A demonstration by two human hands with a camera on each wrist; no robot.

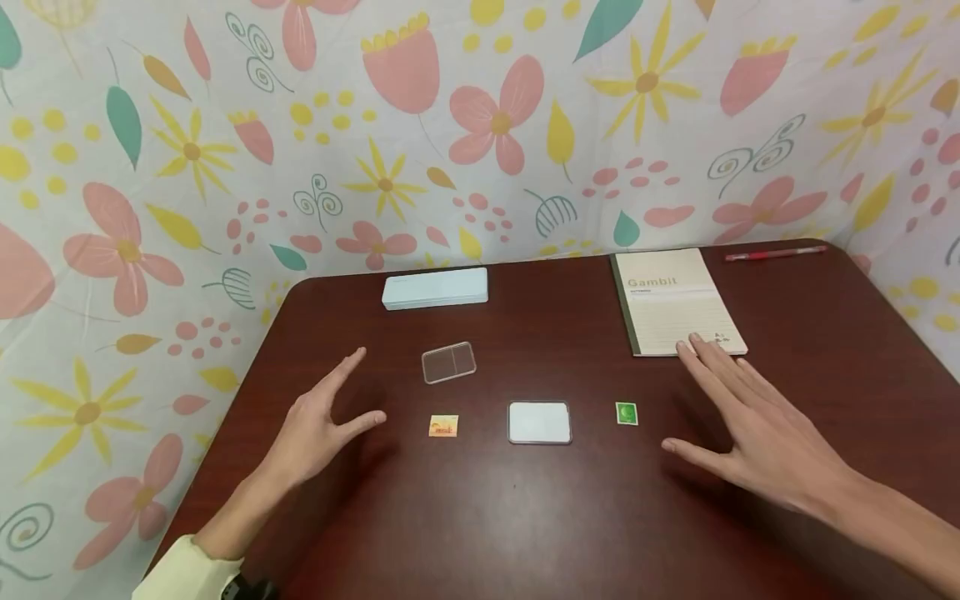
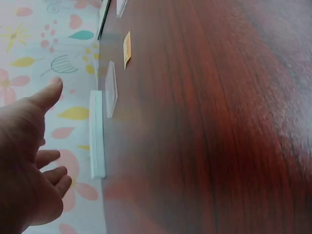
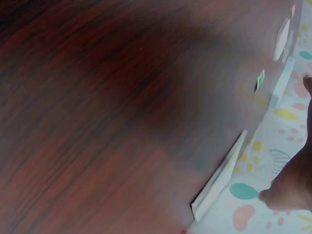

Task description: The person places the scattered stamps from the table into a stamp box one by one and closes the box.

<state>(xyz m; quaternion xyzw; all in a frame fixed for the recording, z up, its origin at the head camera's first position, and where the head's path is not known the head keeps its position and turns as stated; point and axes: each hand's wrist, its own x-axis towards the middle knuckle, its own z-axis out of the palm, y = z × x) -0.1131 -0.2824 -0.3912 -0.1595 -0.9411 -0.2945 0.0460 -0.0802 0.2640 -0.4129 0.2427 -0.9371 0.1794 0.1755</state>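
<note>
My left hand (image 1: 311, 429) hovers over the left of the table with fingers straight and thumb apart, holding nothing. To its right lie an orange stamp (image 1: 443, 426) and, a little farther back, a clear plastic lid (image 1: 448, 362). A small clear case (image 1: 539, 422) with a white filling lies flat in the middle. Right of the case is a green stamp (image 1: 627, 413). My right hand (image 1: 765, 433) is spread in the air at the right, also holding nothing, its fingertips overlapping the notebook's near edge in the head view.
A pale blue pencil case (image 1: 435, 288) lies at the back left. The notebook (image 1: 675, 304) marked "Gambit" and a red pen (image 1: 776, 253) are at the back right. Behind the dark wooden table (image 1: 465, 525) hangs a flowered curtain (image 1: 420, 125).
</note>
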